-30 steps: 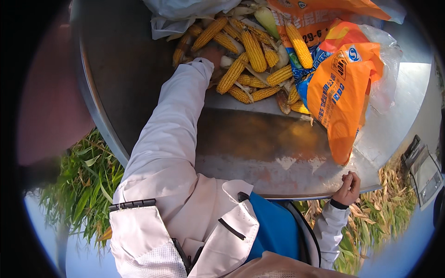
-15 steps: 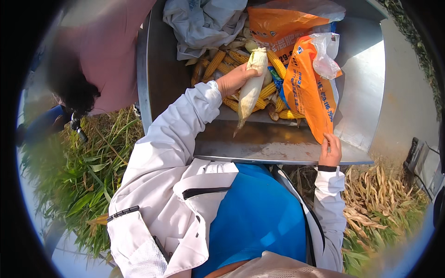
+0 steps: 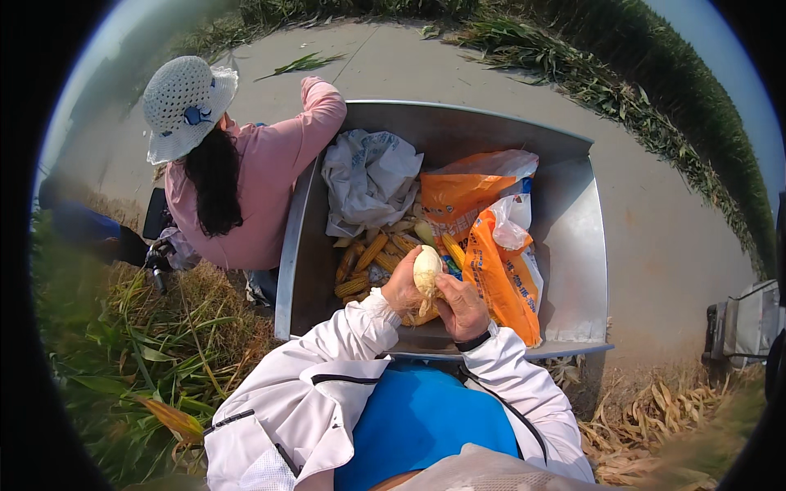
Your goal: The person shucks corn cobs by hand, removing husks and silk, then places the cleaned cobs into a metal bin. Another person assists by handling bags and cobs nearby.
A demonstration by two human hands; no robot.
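Note:
In front of my chest, above the near edge of the metal bin [image 3: 598, 270], I hold an ear of corn [image 3: 426, 270] wrapped in pale husk. My left hand [image 3: 402, 286] is closed round its left side. The fingers of my right hand [image 3: 462, 306] press together on the husk at its lower right side. Bare yellow corn ears [image 3: 354, 284] lie in the bin beyond my hands. Beside them is an orange plastic bag [image 3: 499, 278], partly over another orange bag [image 3: 450, 194]. A crumpled white sack [image 3: 370, 180] fills the far left corner.
A person in a pink top [image 3: 262, 155] and white hat sits against the bin's left side. Grass and corn leaves [image 3: 155, 368] grow at the left, dry husks [image 3: 655, 417] lie at the right. A grey bag-like object [image 3: 749, 323] stands at the far right on the concrete [image 3: 655, 245].
My right hand has let go of the orange bag's corner and come over to the corn. The ear is now closer to me, between both hands. My view has tilted up.

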